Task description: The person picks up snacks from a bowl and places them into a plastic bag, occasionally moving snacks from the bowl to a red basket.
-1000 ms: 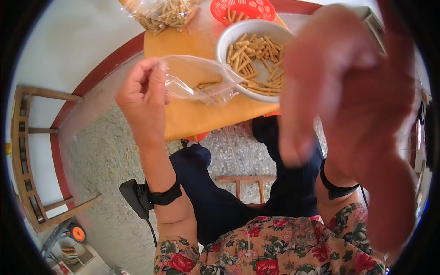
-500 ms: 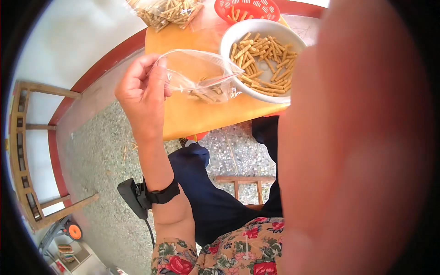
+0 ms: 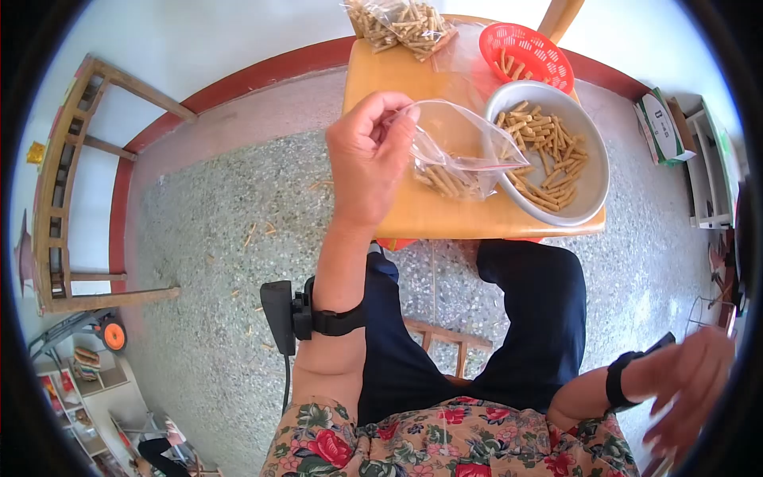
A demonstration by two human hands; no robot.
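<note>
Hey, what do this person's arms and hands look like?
The left hand and right hand are ungloved. A black strap circles each forearm; the left one carries a black boxy device with a dark cable. The short floral sleeves are tan with red flowers.

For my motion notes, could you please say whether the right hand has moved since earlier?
Yes: the right hand moved toward the lower right, away from the basin.

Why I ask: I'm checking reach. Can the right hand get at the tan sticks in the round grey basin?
Probably yes: the right hand looks empty. The clear plastic bag slightly overlaps the basin; most sticks lie uncovered.
</note>
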